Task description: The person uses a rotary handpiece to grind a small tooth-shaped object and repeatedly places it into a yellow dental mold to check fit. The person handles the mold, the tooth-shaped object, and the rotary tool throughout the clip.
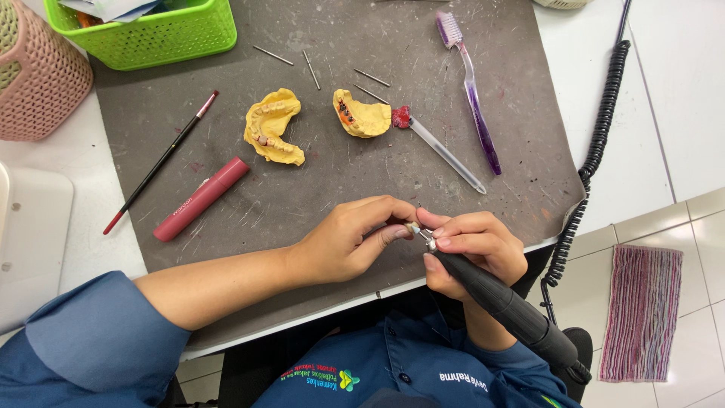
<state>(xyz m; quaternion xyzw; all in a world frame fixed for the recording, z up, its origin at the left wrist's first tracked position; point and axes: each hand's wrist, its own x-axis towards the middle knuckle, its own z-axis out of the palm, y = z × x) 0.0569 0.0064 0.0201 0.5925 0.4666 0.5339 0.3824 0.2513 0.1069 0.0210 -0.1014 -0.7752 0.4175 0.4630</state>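
Observation:
My right hand (477, 249) grips a black rotary handpiece (507, 304) near its metal tip, at the front edge of the grey mat (423, 166). My left hand (355, 238) pinches something small against that tip; the piece itself is hidden by my fingers. Two yellow dental casts lie farther back on the mat: a full arch (273, 126) and a smaller piece with orange teeth (361, 115).
On the mat lie a purple toothbrush (472, 87), a clear-handled tool with a red wax tip (438, 147), a pink pen-shaped tube (201, 199), a thin brush (160, 162) and several metal pins (311, 69). A green basket (143, 32) and pink basket (38, 72) stand back left. A black coiled cord (596, 143) hangs right.

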